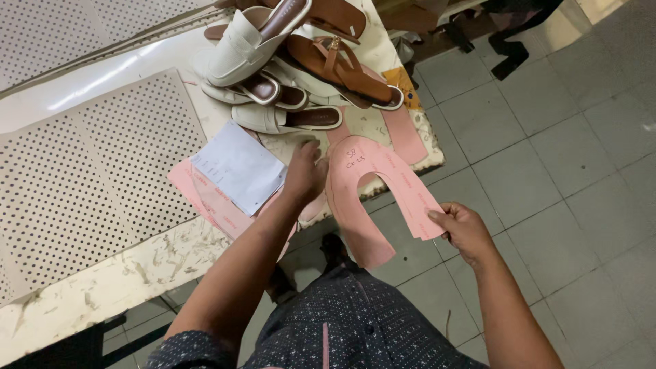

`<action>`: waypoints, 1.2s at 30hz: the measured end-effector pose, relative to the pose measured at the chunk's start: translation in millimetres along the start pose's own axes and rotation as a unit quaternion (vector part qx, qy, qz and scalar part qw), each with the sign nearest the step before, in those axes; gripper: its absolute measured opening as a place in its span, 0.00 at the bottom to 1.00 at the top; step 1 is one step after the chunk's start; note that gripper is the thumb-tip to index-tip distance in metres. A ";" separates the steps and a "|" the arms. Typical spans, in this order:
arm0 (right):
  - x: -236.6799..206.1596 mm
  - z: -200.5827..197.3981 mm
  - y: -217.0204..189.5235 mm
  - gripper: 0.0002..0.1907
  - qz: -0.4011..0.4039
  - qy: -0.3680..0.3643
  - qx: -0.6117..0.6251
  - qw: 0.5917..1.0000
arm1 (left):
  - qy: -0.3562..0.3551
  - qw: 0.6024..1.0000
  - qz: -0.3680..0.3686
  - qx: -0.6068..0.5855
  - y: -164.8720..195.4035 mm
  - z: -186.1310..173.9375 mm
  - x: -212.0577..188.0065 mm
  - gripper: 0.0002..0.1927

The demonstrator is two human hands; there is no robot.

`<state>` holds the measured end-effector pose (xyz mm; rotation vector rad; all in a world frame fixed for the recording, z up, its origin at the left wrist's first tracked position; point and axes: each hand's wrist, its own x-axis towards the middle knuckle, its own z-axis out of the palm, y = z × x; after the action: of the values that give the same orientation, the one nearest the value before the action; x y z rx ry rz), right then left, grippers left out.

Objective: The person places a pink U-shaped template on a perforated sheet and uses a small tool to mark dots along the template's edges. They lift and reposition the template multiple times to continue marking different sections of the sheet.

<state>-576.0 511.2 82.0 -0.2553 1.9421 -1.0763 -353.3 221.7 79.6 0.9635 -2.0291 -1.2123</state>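
Pinching the pink horseshoe pattern (365, 198) at one leg's tip, our right hand (465, 229) holds it off the bench (102, 287) edge; left hand (304, 171) fingers press its arch, long axis toward us.

Soft, even indoor light falls from above. A pale streak of glare runs along the white table (102, 85), up and left of the perforated metal sheet (96, 171). Under the table's near edge the floor (547, 150) drops into deep shadow. The floor tiles keep a dull sheen. Focus is fairly sharp at centre, with slight softness and wide-angle stretching toward the frame corners.
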 end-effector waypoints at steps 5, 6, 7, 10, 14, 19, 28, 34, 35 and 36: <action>-0.1 5.5 15.9 0.10 -0.004 -0.014 0.181 0.983 | -0.082 0.975 -0.163 0.123 17.5 -4.4 -81.9 0.20; 0.6 6.0 18.6 0.10 0.008 -0.016 0.188 0.982 | -0.142 0.951 -0.236 0.141 17.2 -5.3 -94.6 0.24; 0.1 6.8 21.4 0.10 0.021 -0.018 0.193 0.981 | -0.162 0.955 -0.232 0.096 15.6 -5.8 -104.7 0.22; -2.0 14.3 28.6 0.10 0.024 -0.025 0.210 0.977 | -0.219 0.929 -0.284 -0.086 2.2 -6.5 -120.8 0.18; -13.3 23.8 27.8 0.10 0.006 0.030 0.121 0.992 | -0.271 0.836 -0.380 -0.289 -14.0 -7.3 -132.4 0.11; -26.3 -4.3 12.0 0.08 -0.053 0.175 0.256 0.949 | -0.287 0.846 -0.368 -0.258 -15.6 -3.8 -135.3 0.11; -42.4 -39.2 4.7 0.10 -0.136 0.126 0.387 0.903 | -0.297 0.821 -0.327 -0.361 -5.8 28.3 -124.0 0.12; -33.1 -33.9 -18.0 0.09 -0.178 0.008 0.406 0.896 | -0.092 0.934 -0.323 -0.121 -19.8 22.4 -93.0 0.17; -29.0 -30.2 -20.6 0.09 -0.183 -0.003 0.402 0.897 | -0.045 0.958 -0.280 -0.049 -23.5 15.7 -88.7 0.17; -25.3 -24.4 -21.6 0.11 -0.200 -0.055 0.391 0.897 | 0.002 0.971 -0.237 0.024 -25.9 8.6 -87.7 0.18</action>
<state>-584.5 526.2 119.5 -0.2556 1.2379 -1.9722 -302.5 288.8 42.7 1.5335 -1.8875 -1.3990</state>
